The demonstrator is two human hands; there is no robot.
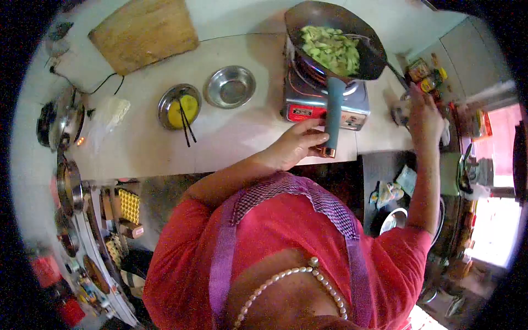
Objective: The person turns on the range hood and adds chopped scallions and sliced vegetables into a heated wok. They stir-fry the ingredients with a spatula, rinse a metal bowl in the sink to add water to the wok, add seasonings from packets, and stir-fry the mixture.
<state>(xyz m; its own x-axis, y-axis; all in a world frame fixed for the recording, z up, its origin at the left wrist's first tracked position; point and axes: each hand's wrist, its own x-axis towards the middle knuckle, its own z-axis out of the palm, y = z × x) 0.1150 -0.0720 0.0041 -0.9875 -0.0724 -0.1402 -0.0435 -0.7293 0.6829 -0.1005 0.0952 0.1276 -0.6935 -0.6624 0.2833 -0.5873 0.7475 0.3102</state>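
A: From my remote post, dial centred on the view: what do the hands hold?

B: Left hand (pixel 300 144), near the hub towards 2 o'clock: fingers wrapped about the lower end of the wok handle (pixel 334 102). Right hand (pixel 426 113), between 2 and 3: closed on a long-handled utensil (pixel 397 74), which crosses the rim of the wok (pixel 324 14) at 1 o'clock.

A: How should I judge good stirring here?

B: I would brace the handle firmly, slide the utensil low beneath the pieces and fold them inward from the wall, lest they spill onto the stove (pixel 296 98).

A: And the containers?

B: The wok, on the stove, holds pale-green slices (pixel 330 52). At 10 o'clock, a metal bowl (pixel 164 107) contains yellow liquid (pixel 190 104), perhaps beaten egg, with dark chopsticks (pixel 187 129) leaning out towards its 5 o'clock. At 11, a shallow steel dish (pixel 231 91) shows its bare metal.
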